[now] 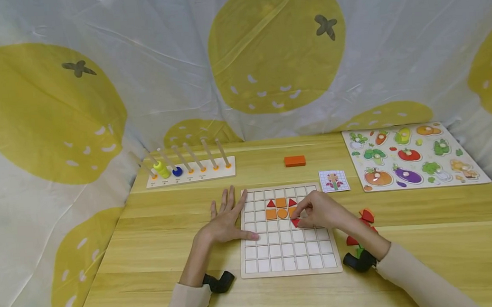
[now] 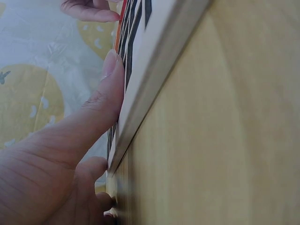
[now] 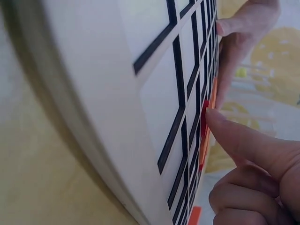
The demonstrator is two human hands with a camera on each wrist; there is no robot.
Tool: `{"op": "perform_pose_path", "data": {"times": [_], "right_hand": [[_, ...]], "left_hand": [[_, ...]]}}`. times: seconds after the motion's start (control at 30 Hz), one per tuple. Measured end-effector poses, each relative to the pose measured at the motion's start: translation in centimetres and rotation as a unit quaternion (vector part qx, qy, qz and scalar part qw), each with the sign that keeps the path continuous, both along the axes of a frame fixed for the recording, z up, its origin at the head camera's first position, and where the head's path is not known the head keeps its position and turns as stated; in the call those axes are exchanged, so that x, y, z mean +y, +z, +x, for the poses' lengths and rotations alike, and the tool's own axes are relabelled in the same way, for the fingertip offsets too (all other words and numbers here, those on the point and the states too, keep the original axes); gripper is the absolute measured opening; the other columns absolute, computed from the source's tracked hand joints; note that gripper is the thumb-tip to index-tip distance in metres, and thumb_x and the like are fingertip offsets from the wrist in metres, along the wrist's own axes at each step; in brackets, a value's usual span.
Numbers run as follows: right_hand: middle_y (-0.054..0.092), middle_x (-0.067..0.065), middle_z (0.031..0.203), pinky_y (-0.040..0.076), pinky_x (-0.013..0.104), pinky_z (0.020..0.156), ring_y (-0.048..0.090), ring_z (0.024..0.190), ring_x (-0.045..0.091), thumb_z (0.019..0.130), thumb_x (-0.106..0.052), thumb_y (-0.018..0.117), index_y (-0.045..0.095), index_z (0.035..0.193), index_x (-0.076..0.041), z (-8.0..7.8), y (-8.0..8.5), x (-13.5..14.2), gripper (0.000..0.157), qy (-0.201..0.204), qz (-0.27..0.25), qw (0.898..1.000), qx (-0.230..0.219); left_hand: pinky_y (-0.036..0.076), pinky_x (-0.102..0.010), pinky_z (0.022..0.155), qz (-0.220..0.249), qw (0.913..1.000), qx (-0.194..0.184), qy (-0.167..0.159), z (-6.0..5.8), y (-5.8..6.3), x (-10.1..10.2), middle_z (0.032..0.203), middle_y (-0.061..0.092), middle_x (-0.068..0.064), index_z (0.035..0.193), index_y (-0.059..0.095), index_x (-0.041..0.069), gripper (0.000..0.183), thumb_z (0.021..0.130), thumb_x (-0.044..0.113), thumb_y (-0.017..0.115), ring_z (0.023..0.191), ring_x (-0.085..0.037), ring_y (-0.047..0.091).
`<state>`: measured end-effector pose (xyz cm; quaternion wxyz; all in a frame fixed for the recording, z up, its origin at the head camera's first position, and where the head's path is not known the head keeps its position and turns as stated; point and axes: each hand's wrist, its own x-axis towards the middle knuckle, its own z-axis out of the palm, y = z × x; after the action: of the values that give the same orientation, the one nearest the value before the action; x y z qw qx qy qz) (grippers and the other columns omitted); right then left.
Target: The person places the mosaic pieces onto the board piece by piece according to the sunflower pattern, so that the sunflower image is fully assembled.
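A wooden grid board [image 1: 288, 263] lies on the table. My left hand [image 1: 224, 225] rests spread over its left edge, thumb on the grid and other fingers reaching past the upper left corner. Over the right side of the board, my right hand [image 1: 320, 211] pinches a red triangle [image 1: 295, 223] at a square below the orange pieces. The right wrist view shows a fingertip against that red piece [image 3: 204, 119]. Two orange squares [image 1: 281, 202] [image 1: 270, 214], an orange circle [image 1: 282, 213] and two red triangles [image 1: 271, 203] [image 1: 292, 201] sit in squares; another orange piece is partly hidden by my right hand.
Loose red and green pieces [image 1: 352, 240] lie right of the board, partly behind my right forearm. A pattern card [image 1: 334, 181], an orange block [image 1: 294, 161], a peg stand [image 1: 213, 171] with rings and a vegetable puzzle [image 1: 420, 160] stand farther back.
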<state>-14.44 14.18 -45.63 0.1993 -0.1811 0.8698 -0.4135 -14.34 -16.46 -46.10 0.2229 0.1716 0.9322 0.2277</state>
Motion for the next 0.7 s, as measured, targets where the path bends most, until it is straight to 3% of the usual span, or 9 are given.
{"op": "perform_pose_path", "data": {"times": [0.43,0.7], "right_hand": [[0.055,-0.005,0.059,0.026,0.02,0.052,0.036,0.057,0.011,0.082,-0.008,0.086,0.084,0.087,-0.013,-0.1,0.1,0.0,0.007,-0.012,-0.009,1.0,-0.003],[0.039,-0.004,0.063,0.026,0.022,0.053,0.031,0.057,0.009,0.089,-0.016,0.081,0.083,0.101,-0.01,0.1,0.9,4.2,0.013,-0.045,-0.028,0.999,-0.003]], "left_hand": [[-0.014,-0.073,0.121,0.002,1.0,-0.003,0.003,0.0,0.2,0.2,0.17,-0.025,-0.02,0.168,0.0,0.019,0.128,0.079,0.057,0.085,0.158,-0.04,-0.025],[-0.015,-0.073,0.121,0.001,1.0,-0.006,0.002,0.0,0.1,0.1,0.17,-0.026,-0.018,0.168,-0.001,0.021,0.128,0.08,0.059,0.083,0.158,-0.039,-0.026]]}}
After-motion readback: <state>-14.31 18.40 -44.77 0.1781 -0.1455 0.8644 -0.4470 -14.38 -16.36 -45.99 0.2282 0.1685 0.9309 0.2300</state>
